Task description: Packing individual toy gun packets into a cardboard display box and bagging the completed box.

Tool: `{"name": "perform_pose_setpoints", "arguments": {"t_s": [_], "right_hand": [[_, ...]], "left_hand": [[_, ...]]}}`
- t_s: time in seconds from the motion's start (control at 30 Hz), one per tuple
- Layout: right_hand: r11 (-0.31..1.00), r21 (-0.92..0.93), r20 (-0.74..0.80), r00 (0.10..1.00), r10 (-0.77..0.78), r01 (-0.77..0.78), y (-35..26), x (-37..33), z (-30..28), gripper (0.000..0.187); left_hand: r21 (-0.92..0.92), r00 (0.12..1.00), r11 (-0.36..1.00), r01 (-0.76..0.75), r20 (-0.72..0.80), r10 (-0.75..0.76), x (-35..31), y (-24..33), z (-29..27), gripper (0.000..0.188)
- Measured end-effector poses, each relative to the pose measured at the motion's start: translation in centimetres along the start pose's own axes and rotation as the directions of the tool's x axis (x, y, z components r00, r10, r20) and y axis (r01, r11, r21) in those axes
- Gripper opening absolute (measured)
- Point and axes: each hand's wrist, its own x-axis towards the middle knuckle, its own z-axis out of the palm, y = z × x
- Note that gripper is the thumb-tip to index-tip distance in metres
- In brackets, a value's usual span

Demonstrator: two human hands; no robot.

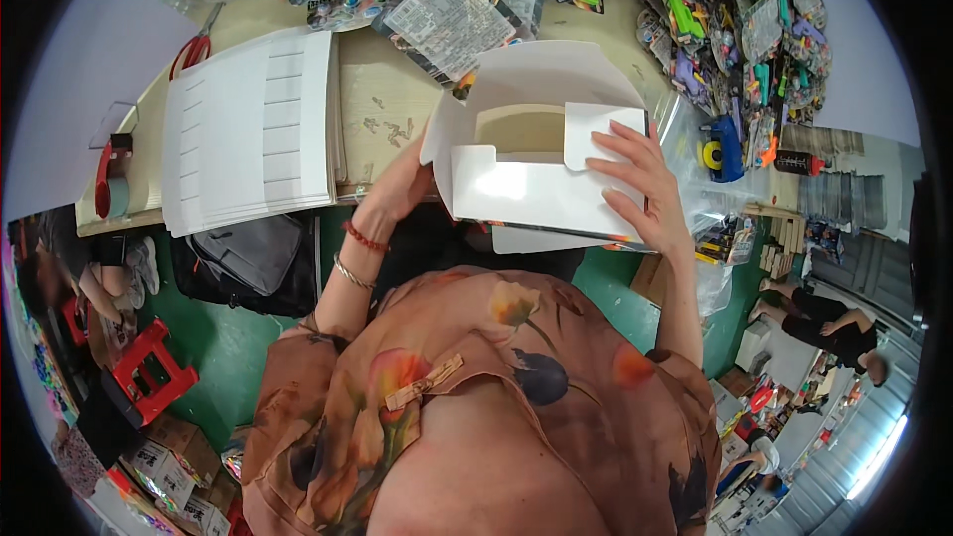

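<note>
"Head view: where does the white carton (531,194) lie?"

"Between the two hands, at the near edge of the table (367,89), open, with a large flap standing up on its far side."

"And the left hand (402,184)?"

"At the carton's left side. Its fingers pass out of sight there, so I can't tell how they close."

"The right hand (643,184)?"

"Spread out, fingers laid across the right flap, thumb on the panel nearer the body."

"What's around?"

"To the left, a stack of white cardboard (233,139), red-handled scissors (192,53) just beyond. Printed packs (452,25) lie past the carton; a blue tape dispenser (728,151) stands off to the right."
</note>
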Motion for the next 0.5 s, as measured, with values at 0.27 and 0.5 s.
{"name": "perform_pose_setpoints", "arguments": {"t_s": [0.27, 0.5], "right_hand": [[0.981, 0.186, -0.192, 0.981, -0.007, 0.044, 0.0, 0.0, -0.3, 0.030], [0.999, -0.043, -0.045, 0.999, -0.009, 0.007, -1.4, 1.1, -0.3, 0.025]], "left_hand": [[-0.242, 0.990, 0.969, 0.047, 0.138, -0.014, 0.5, -0.6, -0.6, 0.078], [0.210, 0.987, 0.969, -0.132, -0.065, 0.148, 0.8, 0.9, 1.7, 0.066]]}}
